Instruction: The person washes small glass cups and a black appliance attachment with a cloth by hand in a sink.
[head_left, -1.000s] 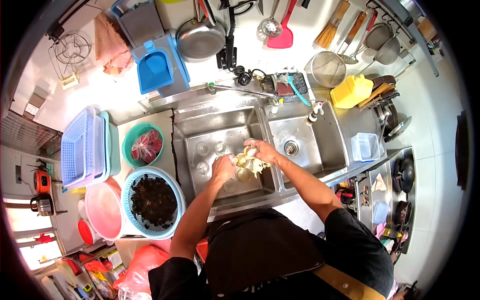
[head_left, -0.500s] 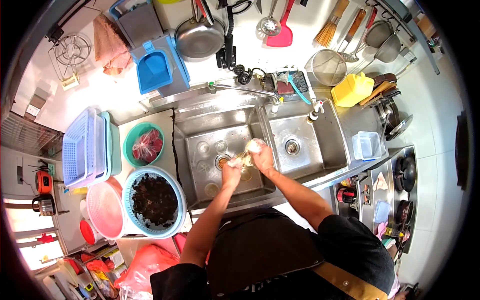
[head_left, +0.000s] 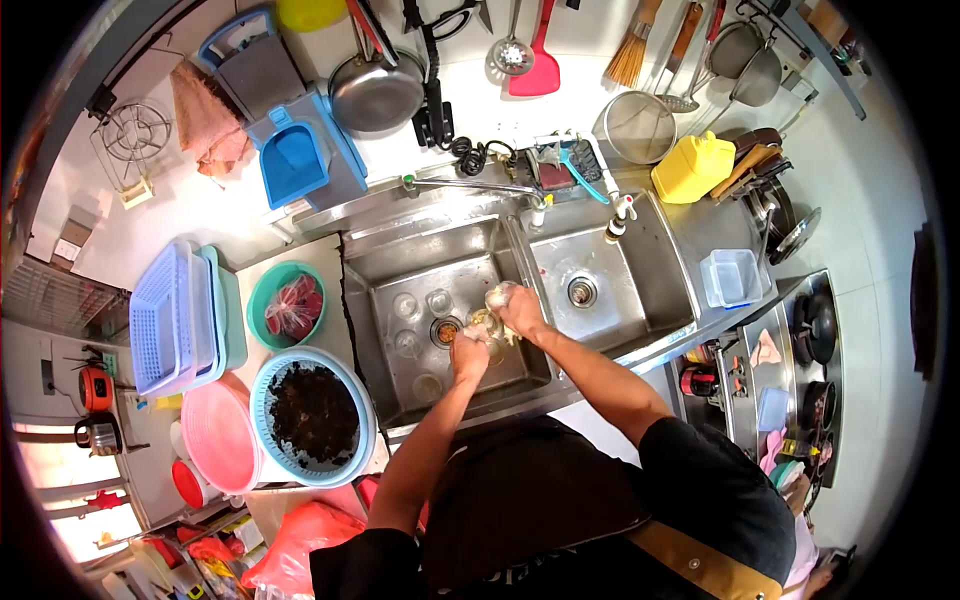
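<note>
Over the large left basin of the steel sink (head_left: 400,275), my two hands are close together. My left hand (head_left: 469,356) is closed, nearer to me and to the left. My right hand (head_left: 518,311) is closed too, a little farther off and to the right. A pale yellowish, limp, wet-looking clump (head_left: 487,322) is between them, gripped by both; its kind is too small to make out. Beyond my left hand, the drain (head_left: 446,330) holds orange-brown bits. Several clear round shapes lie on the basin floor.
On the left counter stand a blue basket (head_left: 262,410) of dark, wet, leafy-looking stuff, a green bowl (head_left: 274,333) with a bagged dark red item, a pink basin (head_left: 218,440) and stacked baskets (head_left: 162,320). A faucet (head_left: 480,185) reaches over the sink. A yellow jug (head_left: 690,168) stands behind right.
Both hands have shifted slightly and the clump between them now hangs lower and looser. The whole view has moved a little with my head.
</note>
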